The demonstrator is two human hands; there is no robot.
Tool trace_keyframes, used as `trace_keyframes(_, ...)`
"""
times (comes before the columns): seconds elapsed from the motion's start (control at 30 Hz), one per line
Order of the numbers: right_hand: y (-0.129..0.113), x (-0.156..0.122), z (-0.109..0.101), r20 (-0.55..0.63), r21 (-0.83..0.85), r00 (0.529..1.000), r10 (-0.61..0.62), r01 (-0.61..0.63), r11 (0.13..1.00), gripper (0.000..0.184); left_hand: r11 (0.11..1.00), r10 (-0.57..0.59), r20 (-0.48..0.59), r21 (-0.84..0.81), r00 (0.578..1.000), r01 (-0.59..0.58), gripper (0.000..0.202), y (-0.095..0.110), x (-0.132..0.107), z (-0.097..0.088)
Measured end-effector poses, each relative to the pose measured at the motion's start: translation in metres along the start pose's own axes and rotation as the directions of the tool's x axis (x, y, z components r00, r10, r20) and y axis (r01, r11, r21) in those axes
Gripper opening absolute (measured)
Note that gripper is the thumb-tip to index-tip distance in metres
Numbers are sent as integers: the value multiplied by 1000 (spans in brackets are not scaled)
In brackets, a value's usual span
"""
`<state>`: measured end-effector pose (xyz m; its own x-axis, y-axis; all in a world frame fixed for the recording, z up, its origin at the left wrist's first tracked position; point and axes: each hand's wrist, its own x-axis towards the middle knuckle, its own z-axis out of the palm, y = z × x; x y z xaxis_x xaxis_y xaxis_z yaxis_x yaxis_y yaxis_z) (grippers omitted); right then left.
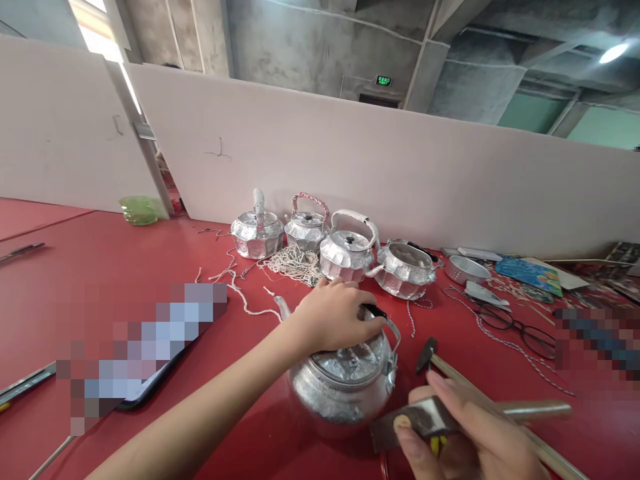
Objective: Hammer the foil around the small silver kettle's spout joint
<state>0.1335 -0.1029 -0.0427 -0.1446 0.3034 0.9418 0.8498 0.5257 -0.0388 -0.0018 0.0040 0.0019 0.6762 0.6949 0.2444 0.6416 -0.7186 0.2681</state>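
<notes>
A silver metal kettle (340, 400) with a hammered surface stands in front of me, its spout to the left. My left hand (337, 317) reaches over its top, fingers curled round the black-gripped handle (375, 311) above the lid. At lower right my right hand (475, 427) pinches the dark, blocky head of a hammer (387, 430); a round wooden handle end shows in the head's face. Something small and yellow shows beneath it, too hidden to name. A second hammer (427, 353) with a long wooden handle lies on the table, beside the kettle and partly behind my right hand.
On the red table (240, 407), several faceted silver kettles (257, 233) stand at the back around tangled cord (295, 263). A phone (145, 397) lies left. Eyeglasses (515, 327), a perforated metal bowl (467, 269) and papers lie right. A white partition (350, 167) rises behind.
</notes>
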Motion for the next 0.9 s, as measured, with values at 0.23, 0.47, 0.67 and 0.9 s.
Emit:
trace_keyframes(0.23, -1, 0, -3, 30, -25, 1000, -9, 9, 1000, 26, 1000, 6, -8, -6, 1000, -6, 37, 0, 0, 1)
trace_keyframes(0.47, -2, 0, -2, 16, 22, 1000, -13, 13, 1000, 27, 1000, -4, 0, 15, 1000, 4, 39, 0, 0, 1)
trace_keyframes(0.67, -3, 2, 3, -68, -12, 997, -23, 22, 1000, 25, 1000, 3, -15, 2, 1000, -3, 37, -1, 0, 1)
trace_keyframes(0.9, -6, 5, 1, -40, -25, 999, -14, 13, 1000, 25, 1000, -12, 3, 8, 1000, 12, 39, 0, 1, 0)
